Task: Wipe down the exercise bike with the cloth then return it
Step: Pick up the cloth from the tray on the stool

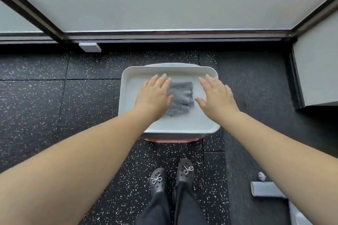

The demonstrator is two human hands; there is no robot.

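Two black clogs with beaded bows mark where I stand on the speckled black floor, and near my right foot, off to the right, lies a grey cylinder. Beyond my feet sits a white tray resting on something with a red edge. Both my arms reach out over it. My left hand is flat, fingers straight, covering the left edge of the grey cloth, which lies folded in the middle of the tray. Whether my palm presses it I cannot tell. My right hand is spread open too, just right of the cloth, gripping nothing. Farther off, a dark frame runs along frosted panels.
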